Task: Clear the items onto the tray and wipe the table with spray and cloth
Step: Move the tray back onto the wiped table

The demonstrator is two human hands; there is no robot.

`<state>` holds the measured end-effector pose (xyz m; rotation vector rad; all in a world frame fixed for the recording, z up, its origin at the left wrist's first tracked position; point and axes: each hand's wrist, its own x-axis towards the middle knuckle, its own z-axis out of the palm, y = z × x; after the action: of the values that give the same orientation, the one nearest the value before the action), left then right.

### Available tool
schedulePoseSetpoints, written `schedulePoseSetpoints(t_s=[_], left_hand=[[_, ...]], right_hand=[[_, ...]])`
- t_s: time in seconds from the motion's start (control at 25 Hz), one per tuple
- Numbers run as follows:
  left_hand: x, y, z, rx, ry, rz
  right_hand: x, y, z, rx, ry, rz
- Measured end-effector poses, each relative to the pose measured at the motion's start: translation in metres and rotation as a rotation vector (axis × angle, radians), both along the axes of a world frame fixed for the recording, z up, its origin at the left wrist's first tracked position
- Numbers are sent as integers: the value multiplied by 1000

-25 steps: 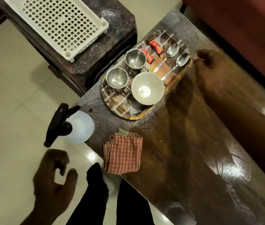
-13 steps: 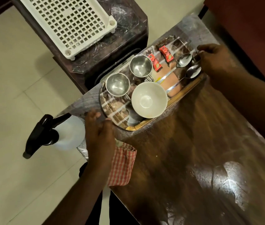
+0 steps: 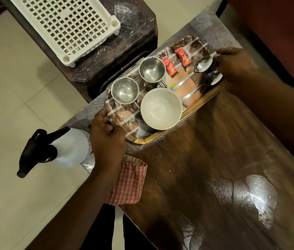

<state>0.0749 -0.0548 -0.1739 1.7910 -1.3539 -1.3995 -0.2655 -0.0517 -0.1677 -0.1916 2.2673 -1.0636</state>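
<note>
Head view: your left hand (image 3: 106,141) has moved up onto the near end of the tray (image 3: 196,105), fingers now curled over its rim; your right hand (image 3: 232,65) stays gripping the far end, beside the spoons (image 3: 204,64); the spray bottle (image 3: 70,147) stands just left of your left hand at the edge of the table (image 3: 205,159); the cloth (image 3: 130,183) lies under that wrist; glossy tabletop spreads out to the right.

A white lattice rack (image 3: 61,24) lies on a dark stand (image 3: 130,33) above pale tiles (image 3: 16,87).
</note>
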Motion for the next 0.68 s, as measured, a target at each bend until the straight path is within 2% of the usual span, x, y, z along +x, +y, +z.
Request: schedulePoseSetpoints(t_s=[0.2,0.36,0.48,0.68], left_hand=[[-9,-14,38,-21,69,-63],[-12,-30,100,-32,163,-134],[-12,-42,157,-91,165,-261],[-2,-35,261,-81,236,-546]], right_hand=[[0,40,45,-61,-43,-159],[15,96,111,-135,-56,-333],[40,137,167,-160,-55,-388],[97,239,266,-236,-32,-513]])
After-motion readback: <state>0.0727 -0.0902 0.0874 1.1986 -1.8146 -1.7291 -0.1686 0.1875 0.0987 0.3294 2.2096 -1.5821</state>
